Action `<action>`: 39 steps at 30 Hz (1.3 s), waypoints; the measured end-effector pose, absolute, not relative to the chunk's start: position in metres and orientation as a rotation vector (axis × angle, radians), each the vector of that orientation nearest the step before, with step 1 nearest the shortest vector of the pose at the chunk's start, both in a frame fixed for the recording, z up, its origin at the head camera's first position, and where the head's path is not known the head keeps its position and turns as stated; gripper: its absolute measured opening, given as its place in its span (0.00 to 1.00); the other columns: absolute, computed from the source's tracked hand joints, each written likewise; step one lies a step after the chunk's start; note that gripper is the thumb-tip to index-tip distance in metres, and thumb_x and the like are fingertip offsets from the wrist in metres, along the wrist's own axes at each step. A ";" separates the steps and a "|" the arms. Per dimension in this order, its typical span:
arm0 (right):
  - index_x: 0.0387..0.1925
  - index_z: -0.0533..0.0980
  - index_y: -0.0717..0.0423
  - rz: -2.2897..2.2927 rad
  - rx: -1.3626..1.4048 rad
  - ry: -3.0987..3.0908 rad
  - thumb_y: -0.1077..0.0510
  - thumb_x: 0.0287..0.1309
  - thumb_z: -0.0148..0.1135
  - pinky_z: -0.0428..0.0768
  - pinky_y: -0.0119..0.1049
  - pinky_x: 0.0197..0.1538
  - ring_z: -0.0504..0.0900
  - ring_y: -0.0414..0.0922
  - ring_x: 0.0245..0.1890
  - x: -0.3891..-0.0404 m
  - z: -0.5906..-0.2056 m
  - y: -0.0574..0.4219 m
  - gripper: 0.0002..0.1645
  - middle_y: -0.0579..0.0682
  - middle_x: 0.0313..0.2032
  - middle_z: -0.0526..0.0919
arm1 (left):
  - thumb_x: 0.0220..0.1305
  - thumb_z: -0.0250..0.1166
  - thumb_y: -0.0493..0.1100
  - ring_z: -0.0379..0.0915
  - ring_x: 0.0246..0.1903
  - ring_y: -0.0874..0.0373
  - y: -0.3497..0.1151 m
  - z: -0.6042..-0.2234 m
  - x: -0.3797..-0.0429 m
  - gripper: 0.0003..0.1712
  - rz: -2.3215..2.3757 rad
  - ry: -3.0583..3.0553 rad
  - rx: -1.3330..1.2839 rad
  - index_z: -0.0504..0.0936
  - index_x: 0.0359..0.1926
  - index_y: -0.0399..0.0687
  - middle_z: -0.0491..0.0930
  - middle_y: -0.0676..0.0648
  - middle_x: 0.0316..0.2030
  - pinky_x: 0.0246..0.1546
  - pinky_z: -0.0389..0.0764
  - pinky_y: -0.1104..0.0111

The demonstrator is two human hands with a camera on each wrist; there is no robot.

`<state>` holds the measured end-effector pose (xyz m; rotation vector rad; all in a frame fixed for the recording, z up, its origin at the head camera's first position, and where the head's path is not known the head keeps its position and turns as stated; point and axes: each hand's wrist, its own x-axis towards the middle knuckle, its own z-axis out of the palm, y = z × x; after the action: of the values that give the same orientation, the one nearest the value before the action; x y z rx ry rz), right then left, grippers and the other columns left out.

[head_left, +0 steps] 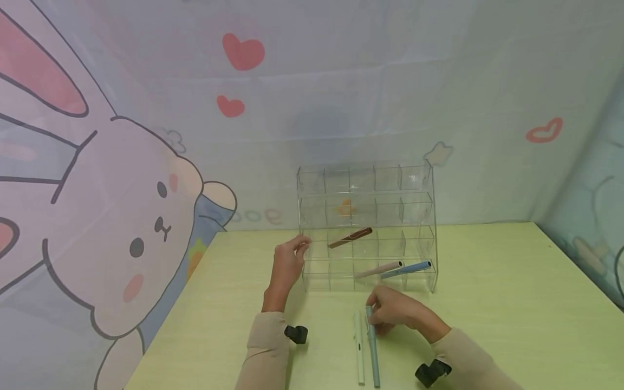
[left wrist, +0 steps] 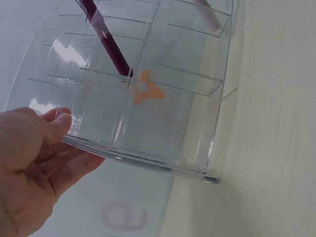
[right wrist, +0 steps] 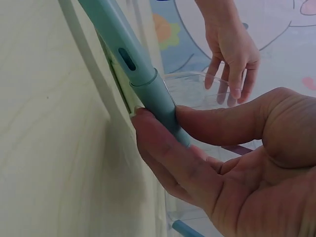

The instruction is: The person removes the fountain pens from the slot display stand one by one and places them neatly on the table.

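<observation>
A clear acrylic pen rack (head_left: 363, 208) with tiers of small compartments stands on the table. My left hand (head_left: 288, 260) pinches its left side edge; in the left wrist view, thumb and fingers lie on either side of the panel. My right hand (head_left: 394, 310) pinches the capped end of a teal pen (right wrist: 143, 74) between thumb and fingers. Just left of that pen lies a pale green pen (head_left: 359, 349). Within the rack rest a dark red pen (head_left: 351, 238), a pale pink pen (head_left: 380, 269) and a blue pen (head_left: 407, 270), all slanted.
The light yellow-green table (head_left: 507, 303) reaches back to a printed cloth backdrop (head_left: 351, 92) with a rabbit and hearts. A small black camera (head_left: 296, 334) sits on the left wrist, another black camera (head_left: 433, 372) on the right.
</observation>
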<state>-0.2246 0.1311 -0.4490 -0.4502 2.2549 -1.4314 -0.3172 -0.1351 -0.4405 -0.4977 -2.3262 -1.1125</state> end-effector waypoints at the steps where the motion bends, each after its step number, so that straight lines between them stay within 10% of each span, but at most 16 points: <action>1: 0.54 0.68 0.84 -1.440 -0.443 2.247 0.76 0.54 0.62 0.86 0.46 0.32 0.87 0.55 0.27 -0.225 -0.450 0.131 0.25 0.61 0.33 0.79 | 0.68 0.64 0.32 0.83 0.47 0.42 -0.135 -0.441 -0.317 0.07 -1.109 -2.325 -0.498 0.87 0.43 0.42 0.86 0.38 0.45 0.37 0.83 0.54; 9: 0.30 0.77 0.72 -1.391 -0.485 2.269 0.77 0.51 0.61 0.86 0.44 0.30 0.86 0.53 0.24 -0.227 -0.457 0.128 0.04 0.57 0.24 0.81 | 0.67 0.64 0.31 0.84 0.45 0.42 -0.136 -0.442 -0.318 0.07 -1.113 -2.310 -0.513 0.87 0.43 0.41 0.87 0.38 0.43 0.39 0.84 0.53; 15: 0.20 0.76 0.67 -1.335 -0.480 2.338 0.77 0.46 0.59 0.85 0.43 0.27 0.85 0.49 0.22 -0.228 -0.461 0.125 0.08 0.53 0.20 0.81 | 0.67 0.65 0.31 0.84 0.45 0.42 -0.136 -0.440 -0.319 0.07 -1.105 -2.305 -0.527 0.87 0.42 0.40 0.87 0.38 0.43 0.38 0.84 0.54; 39: 0.27 0.79 0.65 -1.252 -0.495 2.474 0.75 0.47 0.61 0.81 0.41 0.25 0.84 0.50 0.19 -0.223 -0.462 0.123 0.06 0.53 0.20 0.81 | 0.67 0.64 0.32 0.83 0.47 0.42 -0.136 -0.443 -0.320 0.06 -1.112 -2.311 -0.521 0.87 0.42 0.40 0.87 0.38 0.43 0.43 0.84 0.52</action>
<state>-0.2229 0.1227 -0.4623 -0.4955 2.4735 -1.2517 -0.3201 -0.1360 -0.4427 -0.5209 -2.3109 -1.1121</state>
